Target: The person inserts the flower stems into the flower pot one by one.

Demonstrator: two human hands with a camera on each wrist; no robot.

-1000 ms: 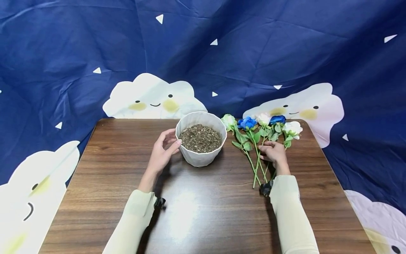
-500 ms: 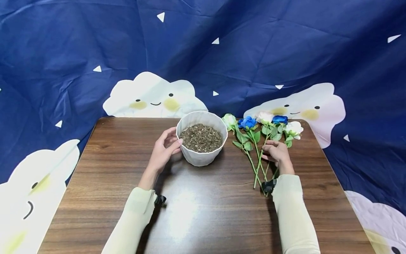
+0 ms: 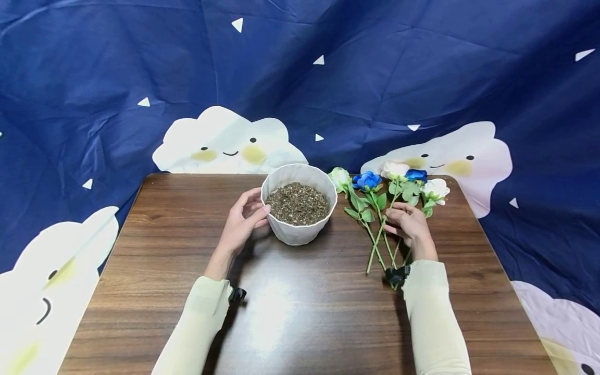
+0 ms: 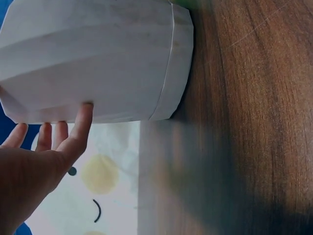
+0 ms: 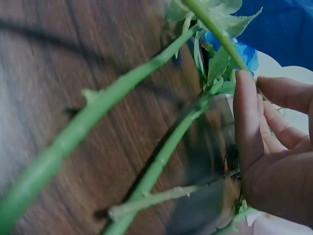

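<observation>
A white faceted flowerpot [image 3: 294, 234] stands upright on the table, filled with dark soil [image 3: 297, 203]. My left hand [image 3: 240, 221] holds its left side, thumb on the near wall and fingers bent around toward the back; in the left wrist view the thumb tip presses the pot wall [image 4: 98, 68]. To the right, my right hand [image 3: 410, 224] pinches the green stem of a pale pink artificial rose [image 3: 395, 170] between thumb and forefinger. The pinched stem [image 5: 215, 29] is raised above other stems in the right wrist view. Its lower end slants left, crossing them.
Beside the pot lie more artificial roses: a greenish-white rose [image 3: 339, 178], a blue rose [image 3: 367, 180], a second blue rose [image 3: 416, 175] and a white rose [image 3: 436, 190]. Their stems overlap on the brown wooden table [image 3: 187, 234]. A blue cloud-print curtain [image 3: 262, 67] hangs behind.
The pale pink rose has risen slightly and its stem's lower end has swung left, as my right hand moved a little right and up. My left hand stays on the flowerpot.
</observation>
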